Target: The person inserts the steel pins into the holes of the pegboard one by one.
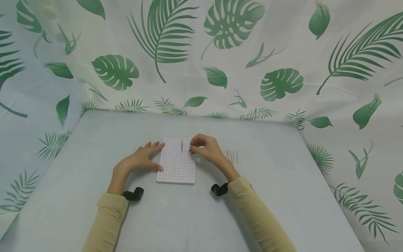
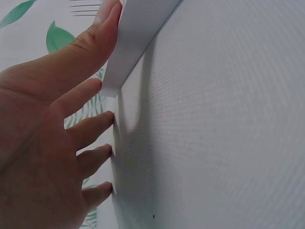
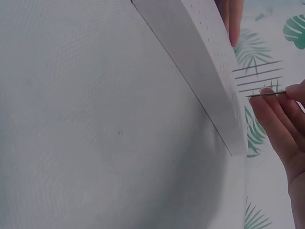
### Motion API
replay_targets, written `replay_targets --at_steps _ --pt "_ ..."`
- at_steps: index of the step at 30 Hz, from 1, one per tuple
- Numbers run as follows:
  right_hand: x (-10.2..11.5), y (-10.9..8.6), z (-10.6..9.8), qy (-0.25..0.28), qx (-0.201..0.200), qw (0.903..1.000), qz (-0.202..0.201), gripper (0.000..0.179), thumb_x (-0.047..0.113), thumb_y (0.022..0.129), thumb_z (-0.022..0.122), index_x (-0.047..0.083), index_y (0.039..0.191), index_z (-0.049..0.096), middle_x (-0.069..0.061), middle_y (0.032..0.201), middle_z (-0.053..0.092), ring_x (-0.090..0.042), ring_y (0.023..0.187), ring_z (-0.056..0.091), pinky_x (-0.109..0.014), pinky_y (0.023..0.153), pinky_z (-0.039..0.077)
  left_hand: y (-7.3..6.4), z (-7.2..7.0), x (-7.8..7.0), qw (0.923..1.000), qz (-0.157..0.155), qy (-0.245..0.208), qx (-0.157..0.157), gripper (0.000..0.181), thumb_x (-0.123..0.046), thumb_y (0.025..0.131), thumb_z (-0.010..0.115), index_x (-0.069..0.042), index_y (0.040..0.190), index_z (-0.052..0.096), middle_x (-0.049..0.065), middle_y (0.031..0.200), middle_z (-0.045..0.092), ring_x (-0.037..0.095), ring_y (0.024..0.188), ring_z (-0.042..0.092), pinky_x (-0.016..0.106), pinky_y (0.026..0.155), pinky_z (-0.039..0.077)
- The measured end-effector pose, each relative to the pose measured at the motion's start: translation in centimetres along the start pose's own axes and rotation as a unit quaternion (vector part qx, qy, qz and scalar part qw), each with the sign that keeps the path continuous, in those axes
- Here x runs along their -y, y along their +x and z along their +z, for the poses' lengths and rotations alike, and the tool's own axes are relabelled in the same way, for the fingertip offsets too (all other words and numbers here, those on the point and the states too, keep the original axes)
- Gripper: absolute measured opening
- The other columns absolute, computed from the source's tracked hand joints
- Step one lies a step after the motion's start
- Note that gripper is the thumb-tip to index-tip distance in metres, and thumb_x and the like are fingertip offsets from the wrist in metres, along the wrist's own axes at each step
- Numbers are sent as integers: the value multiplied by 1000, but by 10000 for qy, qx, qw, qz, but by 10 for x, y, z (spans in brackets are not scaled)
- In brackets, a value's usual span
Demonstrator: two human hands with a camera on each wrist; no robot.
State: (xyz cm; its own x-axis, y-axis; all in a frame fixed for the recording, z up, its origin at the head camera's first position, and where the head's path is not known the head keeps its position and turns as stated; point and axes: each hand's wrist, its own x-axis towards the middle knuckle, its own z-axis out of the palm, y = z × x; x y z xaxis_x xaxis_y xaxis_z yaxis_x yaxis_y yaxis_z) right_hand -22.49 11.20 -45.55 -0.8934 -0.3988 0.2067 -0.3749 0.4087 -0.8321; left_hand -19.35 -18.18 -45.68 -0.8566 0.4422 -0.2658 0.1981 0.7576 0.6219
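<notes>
A white board with rows of small holes [image 1: 176, 168] lies flat on the table. Several thin dark needles [image 1: 182, 146] stand upright in its upper right part; in the right wrist view these needles [image 3: 258, 70] show side by side. My left hand [image 1: 140, 159] has its fingers spread, thumb and forefinger touching the board's left edge, the other fingertips on the table beyond. With thumb and fingertips, my right hand [image 1: 206, 148] pinches one needle [image 3: 267, 94] at the board's right edge, its point toward the holed face.
Several loose needles [image 1: 232, 156] lie in a row on the pale table [image 1: 176, 217], right of the board and beside my right wrist. A white cloth with green leaves [image 1: 189, 80] hangs behind the table. Black wrist cameras [image 1: 133, 194] sit on both wrists.
</notes>
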Motion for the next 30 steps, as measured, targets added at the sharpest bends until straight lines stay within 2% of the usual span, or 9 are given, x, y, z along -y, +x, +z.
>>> replay_targets --at_steps 7,14,30 --pt "2 4 9 92 54 9997 -202 9 2 89 77 5 96 72 -9 91 77 -18 83 76 -34 79 63 -1 -2 0 10000 48 31 1 101 -38 83 84 -7 162 30 27 168 19 54 155 6 73 123 3" --pt "5 6 16 100 133 9996 -211 9 2 89 76 5 96 72 -9 92 76 -18 85 75 -31 81 63 1 0 4 10000 53 -40 22 99 -38 85 83 -8 162 29 25 169 17 52 156 5 71 123 2" --pt "7 9 24 -173 244 9993 -229 7 6 91 77 8 97 74 -5 93 76 -16 86 75 -28 80 63 0 -2 0 10000 12 64 12 100 -39 84 83 -7 162 29 27 168 19 53 155 7 72 123 4"
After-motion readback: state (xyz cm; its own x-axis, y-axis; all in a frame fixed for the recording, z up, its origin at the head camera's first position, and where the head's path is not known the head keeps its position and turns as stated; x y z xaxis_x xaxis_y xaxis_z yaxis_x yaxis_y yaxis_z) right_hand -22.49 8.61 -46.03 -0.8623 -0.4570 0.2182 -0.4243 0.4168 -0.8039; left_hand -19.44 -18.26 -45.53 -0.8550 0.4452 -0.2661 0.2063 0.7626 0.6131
